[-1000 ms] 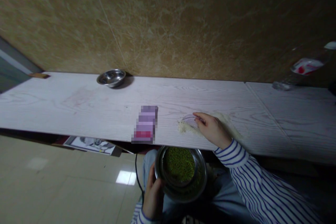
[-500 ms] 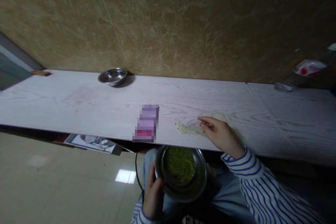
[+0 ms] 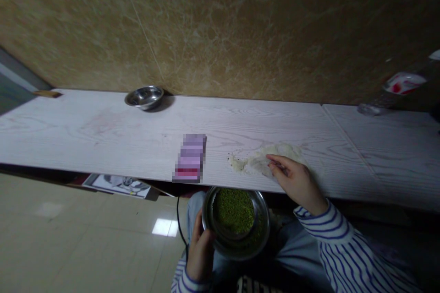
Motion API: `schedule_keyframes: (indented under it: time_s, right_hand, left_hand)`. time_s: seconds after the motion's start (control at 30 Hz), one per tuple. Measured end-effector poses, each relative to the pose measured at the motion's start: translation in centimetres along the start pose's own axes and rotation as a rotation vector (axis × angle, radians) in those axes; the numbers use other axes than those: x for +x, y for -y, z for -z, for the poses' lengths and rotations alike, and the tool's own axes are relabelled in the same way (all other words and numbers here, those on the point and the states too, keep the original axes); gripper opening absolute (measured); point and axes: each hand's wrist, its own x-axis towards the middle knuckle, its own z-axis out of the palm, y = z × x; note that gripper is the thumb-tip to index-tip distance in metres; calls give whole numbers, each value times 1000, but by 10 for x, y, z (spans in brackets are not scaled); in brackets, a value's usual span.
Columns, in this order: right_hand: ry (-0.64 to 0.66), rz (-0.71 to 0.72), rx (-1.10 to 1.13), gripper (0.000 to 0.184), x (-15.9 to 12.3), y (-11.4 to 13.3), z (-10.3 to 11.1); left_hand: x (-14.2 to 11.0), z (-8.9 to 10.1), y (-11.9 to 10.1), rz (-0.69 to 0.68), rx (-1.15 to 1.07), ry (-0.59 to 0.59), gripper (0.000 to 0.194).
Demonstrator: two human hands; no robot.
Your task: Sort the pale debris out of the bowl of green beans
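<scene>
My left hand [image 3: 201,249] grips the left rim of a round steel bowl [image 3: 264,233] at my lap, below the table's front edge. Inside it lie many small green beans [image 3: 235,213], like mung beans. Above the tabletop, to the right, my right hand [image 3: 297,178] has its fingers curled in with thumb and fingertips together. What they hold, if anything, cannot be made out. Around those fingertips a pale, whitish patch [image 3: 283,150], perhaps a thin bag or powder, lies on the wood. Left of it is a small spill of pale bits with dark specks [image 3: 238,163].
A purple blurred phone-like slab [image 3: 190,158] lies near the front edge of the white wood-grain table [image 3: 220,123]. An empty small steel bowl [image 3: 144,98] stands by the wall. At the right is a clear plastic bottle [image 3: 400,87]. A drawer or box [image 3: 118,185] juts out below.
My right hand has moved a little to the right over the pale patch, uncovering more of it. My left hand stays on the bowl's rim. The view has shifted slightly.
</scene>
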Motion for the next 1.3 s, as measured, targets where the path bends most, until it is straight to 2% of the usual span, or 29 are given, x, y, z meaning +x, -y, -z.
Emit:
schedule_keyframes:
  time_s: [0.3, 0.47, 0.7, 0.97, 1.17, 1.3]
  right_hand:
    - [48, 72, -51, 31, -5, 20, -14]
    - [91, 83, -8, 31, -6, 22, -18]
    - [77, 76, 7, 30, -10, 20, -11]
    - [119, 111, 57, 30, -20, 31, -27]
    - [66, 47, 0, 30, -20, 20, -19]
    - [62, 36, 32, 30, -25, 25, -17]
  left_hand:
    - [3, 6, 3, 57, 10, -3, 53]
    - [1, 3, 2, 59, 11, -11, 54]
    - [-1, 0, 0, 35, 24, 3, 54]
    - [-3, -5, -4, 58, 21, -23, 54]
    - [1, -2, -1, 35, 0, 17, 50]
    - [1, -2, 2, 26, -13, 25, 47]
